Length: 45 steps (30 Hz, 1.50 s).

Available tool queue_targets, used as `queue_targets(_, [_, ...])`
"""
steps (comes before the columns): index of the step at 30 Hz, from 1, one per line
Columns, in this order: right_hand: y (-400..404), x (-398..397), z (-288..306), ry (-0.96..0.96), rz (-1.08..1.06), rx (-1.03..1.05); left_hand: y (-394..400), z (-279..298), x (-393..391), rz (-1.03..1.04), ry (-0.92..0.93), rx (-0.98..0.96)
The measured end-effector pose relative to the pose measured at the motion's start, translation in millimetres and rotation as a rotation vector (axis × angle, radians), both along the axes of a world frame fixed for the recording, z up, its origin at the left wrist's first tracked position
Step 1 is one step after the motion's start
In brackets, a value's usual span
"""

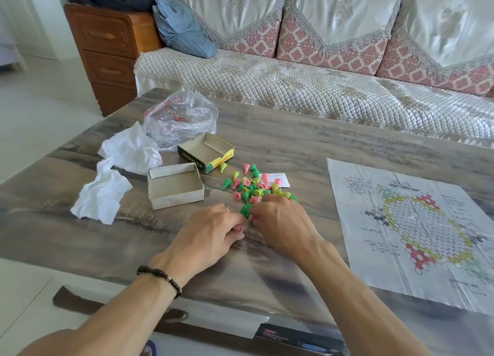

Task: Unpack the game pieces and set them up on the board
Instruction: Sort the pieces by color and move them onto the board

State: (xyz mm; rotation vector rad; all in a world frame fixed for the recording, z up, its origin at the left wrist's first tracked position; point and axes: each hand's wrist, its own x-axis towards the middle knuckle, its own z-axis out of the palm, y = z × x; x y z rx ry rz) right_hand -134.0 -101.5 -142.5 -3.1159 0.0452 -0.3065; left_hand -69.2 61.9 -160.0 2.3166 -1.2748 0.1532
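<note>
Green cone-shaped plastic game pieces [246,210] are pinched between left grip [211,231] and right grip [280,222], both clenched round them, on the marbled counter [267,142].

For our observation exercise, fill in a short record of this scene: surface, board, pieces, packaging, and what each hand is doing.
surface: grey marbled table
board: paper game board, unfolded flat, to the right, no pieces on it
pieces: loose pile of green, pink and yellow cone pieces on the table
packaging: two open cardboard box halves, crumpled white paper, clear plastic bag
left hand: fingers curled at the pile's near edge
right hand: fingers curled among the green pieces
</note>
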Motion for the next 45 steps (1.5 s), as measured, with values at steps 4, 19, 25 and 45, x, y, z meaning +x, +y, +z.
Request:
queue_targets(4, [1.4, -3.8, 0.6, 0.007, -0.01, -0.016, -2.3, 8.5, -4.3, -0.037, 0.003, -0.131])
queue_targets(19, [11.8, -9.5, 2.2, 0.047, -0.14, 0.335, 29.7, 23.5, 10.7, 0.16, 0.283, -0.225])
queue_targets(25, [11.6, -20.9, 4.2, 0.164, -0.015, 0.45, 23.1, 15.7, -0.3, 0.045, 0.257, 0.056])
queue_targets(45, [-21.4, -75.1, -6.0, 0.112, -0.057, 0.631, -21.8, 4.1, -36.7, -0.127, 0.347, 0.003])
